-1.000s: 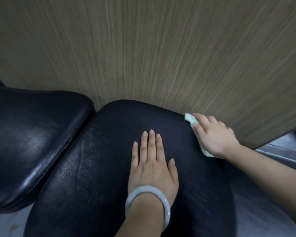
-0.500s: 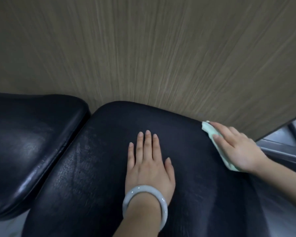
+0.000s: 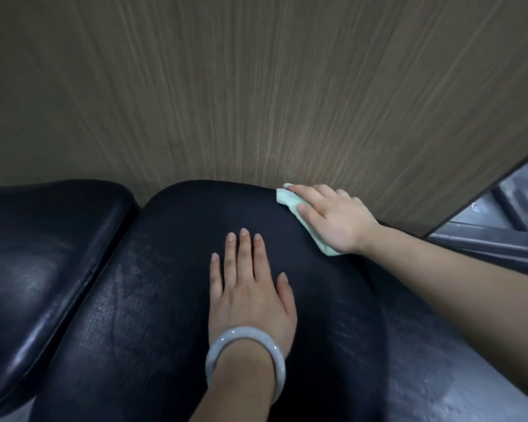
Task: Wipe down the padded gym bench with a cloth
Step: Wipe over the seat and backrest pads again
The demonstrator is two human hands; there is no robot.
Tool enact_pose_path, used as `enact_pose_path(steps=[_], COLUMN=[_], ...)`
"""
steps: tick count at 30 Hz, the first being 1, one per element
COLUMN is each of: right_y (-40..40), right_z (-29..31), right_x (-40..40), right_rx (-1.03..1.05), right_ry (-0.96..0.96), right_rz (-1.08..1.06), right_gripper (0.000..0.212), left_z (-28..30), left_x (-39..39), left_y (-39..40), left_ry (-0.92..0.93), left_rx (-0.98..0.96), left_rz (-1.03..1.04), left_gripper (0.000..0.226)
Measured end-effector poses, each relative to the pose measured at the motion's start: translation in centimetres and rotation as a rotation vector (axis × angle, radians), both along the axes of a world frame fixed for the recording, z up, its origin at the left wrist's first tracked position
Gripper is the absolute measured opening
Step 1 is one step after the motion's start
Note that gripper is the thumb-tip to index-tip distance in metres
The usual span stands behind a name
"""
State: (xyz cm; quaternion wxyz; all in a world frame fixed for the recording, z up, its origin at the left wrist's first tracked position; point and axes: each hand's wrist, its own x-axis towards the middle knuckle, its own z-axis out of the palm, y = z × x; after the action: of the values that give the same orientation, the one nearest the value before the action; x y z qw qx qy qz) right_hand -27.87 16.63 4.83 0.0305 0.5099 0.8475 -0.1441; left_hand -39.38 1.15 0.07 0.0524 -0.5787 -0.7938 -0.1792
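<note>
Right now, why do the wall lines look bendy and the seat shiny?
Head view: the wide lens bends the wood-grain wall lines outward; room light glares off the left pad; the pad under the left hand shines less.

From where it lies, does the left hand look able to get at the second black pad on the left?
Probably yes: the left hand lies flat mid-bench, and nothing lies between it and the left pad across the gap.
</note>
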Motion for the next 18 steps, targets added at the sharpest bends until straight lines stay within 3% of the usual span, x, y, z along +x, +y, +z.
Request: enact_pose_path(steps=[7, 10, 15, 18], right_y=[-1.9, -0.7, 1.0, 1.8], right_z=[0.2, 0.2, -0.1, 0.0], right_x=[6.1, 2.4, -6.0, -6.5], right_rx=[-0.017, -0.026, -0.008, -0.077], right_ry=[-0.054, -0.101, -0.078, -0.033], right_rz=[-0.085, -0.101, 0.050, 0.086], right_gripper=[0.050, 0.051, 0.048, 0.047], left_z=[0.1, 0.0, 0.0, -0.1], left_x=[0.1, 0.2, 0.1, 0.1], left_y=[0.0, 0.0, 0.2, 0.1], left_ry=[0.004, 0.004, 0.009, 0.006], left_rx=[0.011, 0.013, 0.016, 0.010], left_rz=[0.002, 0.006, 0.008, 0.000], left_gripper=[0.062, 0.062, 0.063, 0.062])
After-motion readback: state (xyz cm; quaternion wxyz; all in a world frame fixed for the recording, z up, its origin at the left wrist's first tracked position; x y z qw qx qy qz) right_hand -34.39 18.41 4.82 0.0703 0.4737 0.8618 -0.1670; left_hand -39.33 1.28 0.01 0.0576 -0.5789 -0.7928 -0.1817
